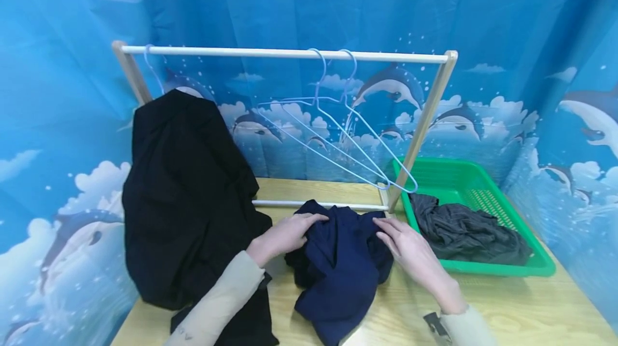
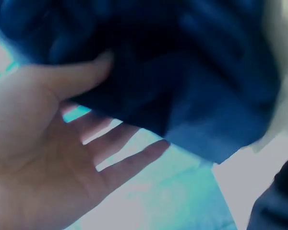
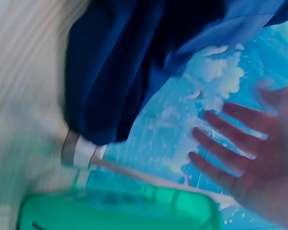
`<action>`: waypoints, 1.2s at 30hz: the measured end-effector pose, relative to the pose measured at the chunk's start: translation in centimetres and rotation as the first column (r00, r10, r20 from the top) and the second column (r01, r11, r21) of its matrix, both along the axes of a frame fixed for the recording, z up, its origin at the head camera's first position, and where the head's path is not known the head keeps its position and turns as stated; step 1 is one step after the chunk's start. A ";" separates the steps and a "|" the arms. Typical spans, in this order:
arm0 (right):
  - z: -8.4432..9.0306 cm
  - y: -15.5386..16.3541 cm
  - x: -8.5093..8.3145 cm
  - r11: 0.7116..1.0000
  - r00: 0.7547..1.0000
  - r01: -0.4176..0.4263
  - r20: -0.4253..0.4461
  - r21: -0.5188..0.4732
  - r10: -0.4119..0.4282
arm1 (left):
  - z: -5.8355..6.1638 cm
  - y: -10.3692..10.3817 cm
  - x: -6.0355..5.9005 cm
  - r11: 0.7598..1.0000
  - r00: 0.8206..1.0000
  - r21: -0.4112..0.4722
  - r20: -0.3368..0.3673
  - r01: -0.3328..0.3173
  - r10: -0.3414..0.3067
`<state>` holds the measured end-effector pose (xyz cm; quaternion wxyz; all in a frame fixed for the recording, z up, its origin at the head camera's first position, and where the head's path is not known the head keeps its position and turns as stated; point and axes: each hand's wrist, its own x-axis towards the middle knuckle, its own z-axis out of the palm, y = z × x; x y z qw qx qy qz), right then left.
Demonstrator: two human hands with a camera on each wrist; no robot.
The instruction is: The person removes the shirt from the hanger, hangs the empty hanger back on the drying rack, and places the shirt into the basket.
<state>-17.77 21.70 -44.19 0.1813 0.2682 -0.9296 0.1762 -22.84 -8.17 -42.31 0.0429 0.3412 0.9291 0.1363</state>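
Note:
A crumpled navy garment (image 1: 343,265) lies bunched on the table in the middle of the head view; its exact kind cannot be told. My left hand (image 1: 288,234) pinches its upper left edge. In the left wrist view the thumb (image 2: 93,74) lies over the navy cloth (image 2: 182,96) and the fingers are behind it. At the upper right side of the garment is my right hand (image 1: 410,255). In the right wrist view its fingers (image 3: 225,148) are spread and stand apart from the cloth, holding nothing.
A rack with a white rail (image 1: 241,52) stands behind. Two pale blue wire hangers (image 1: 345,102) hang toward its right, and a black garment (image 1: 188,201) hangs at its left. A green basket (image 1: 492,269) at the right holds a dark grey garment (image 1: 468,230).

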 end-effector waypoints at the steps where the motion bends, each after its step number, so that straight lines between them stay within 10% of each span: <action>1: 0.2 -0.2 0.2 0.999 1.000 -0.018 0.005 -0.034 0.018 | 0.5 -0.5 0.0 1.000 0.999 -0.009 0.040 -0.005 0.005; 6: -0.5 -2.3 0.7 0.970 0.969 -0.243 0.050 0.003 0.243 | 2.3 -2.2 0.2 0.999 0.971 0.042 0.238 -0.015 0.005; 9: -1.3 -3.3 0.1 0.969 0.970 -0.235 0.087 0.077 0.228 | 2.7 -2.4 0.6 0.984 0.960 0.164 0.279 -0.074 0.026; 19: -2.5 -3.6 -3.8 0.960 0.944 -0.140 0.327 0.244 0.054 | -1.1 0.8 3.2 0.987 0.983 0.066 0.121 -0.143 0.135; 26: -3.2 -4.4 -4.5 0.959 0.914 -0.098 0.405 0.267 -0.019 | -4.6 2.0 1.7 0.963 0.959 -0.070 0.094 -0.260 0.266; 36: -3.0 -4.8 -4.7 0.949 0.886 -0.079 0.458 0.305 -0.073 | -5.2 2.6 -0.1 0.948 0.967 -0.220 0.061 -0.230 0.248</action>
